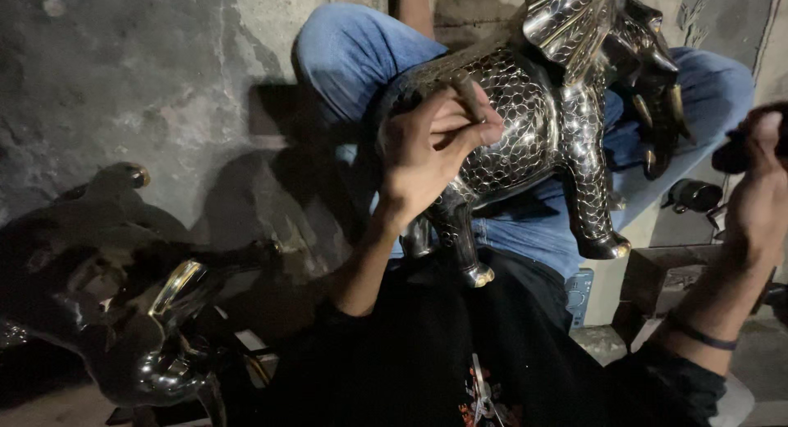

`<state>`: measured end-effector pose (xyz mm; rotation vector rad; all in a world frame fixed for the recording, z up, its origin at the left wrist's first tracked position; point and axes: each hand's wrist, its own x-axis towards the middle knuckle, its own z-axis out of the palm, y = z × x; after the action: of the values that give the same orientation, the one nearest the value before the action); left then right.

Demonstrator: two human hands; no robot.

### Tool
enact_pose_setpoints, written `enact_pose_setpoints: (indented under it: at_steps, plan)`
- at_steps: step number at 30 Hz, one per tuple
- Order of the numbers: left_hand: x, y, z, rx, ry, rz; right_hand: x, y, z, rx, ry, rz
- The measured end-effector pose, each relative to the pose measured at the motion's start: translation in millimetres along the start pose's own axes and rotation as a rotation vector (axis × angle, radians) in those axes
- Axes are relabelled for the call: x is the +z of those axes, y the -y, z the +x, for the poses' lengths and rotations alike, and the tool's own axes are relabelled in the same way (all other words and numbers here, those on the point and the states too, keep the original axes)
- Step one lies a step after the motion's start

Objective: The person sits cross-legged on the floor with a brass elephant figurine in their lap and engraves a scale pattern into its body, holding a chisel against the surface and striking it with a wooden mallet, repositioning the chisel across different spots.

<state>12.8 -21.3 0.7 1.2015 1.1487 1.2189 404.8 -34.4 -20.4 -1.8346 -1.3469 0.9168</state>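
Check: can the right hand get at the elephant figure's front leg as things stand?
Probably not at once: the right hand is raised off to the side, closed on a dark object. The front leg itself is uncovered; the left hand grips the body.

Metal elephant figure (533,123): top of head and back cut off by the upper edge of the view; rear flank covered by the left hand (431,148); the far-side legs partly hidden behind the near ones.

Thin tool (469,94) in the left hand's grip: only a short length shows between the fingers; its kind cannot be told.

Right hand (759,176): partly cut by the right edge; the dark object (730,158) in its grip is blurred, its shape uncertain.

Dark glossy figure (123,312) near the floor's lower left corner: deep in shadow, base cut by the bottom edge, form unclear.

Small dark cylinder (696,195) behind the elephant's front leg: too dim to identify.
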Motion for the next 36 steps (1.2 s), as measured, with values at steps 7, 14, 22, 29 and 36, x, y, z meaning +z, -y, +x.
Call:
enact_pose_setpoints:
  at_steps: [7,14,22,29,36]
  plan:
    - [13.2,-5.9,-16.6,0.036,-0.069,0.048,11.9,47.5,42.1,-0.192,0.258,-0.154]
    - [14.0,-11.1,-18.9,-0.060,-0.084,-0.015,39.0,94.7,74.9,-0.231,0.704,-0.334]
    - [19.5,-14.2,-25.5,0.004,-0.181,0.015,40.6,135.4,80.9,-0.292,0.833,-0.454]
    - [33.1,-21.9,-30.5,-0.056,-0.313,0.114,54.7,180.7,72.4,-0.366,0.917,-0.517]
    - [30.5,-20.1,-30.6,-0.034,-0.276,0.063,101.6,193.7,64.4,-0.497,1.032,-0.632]
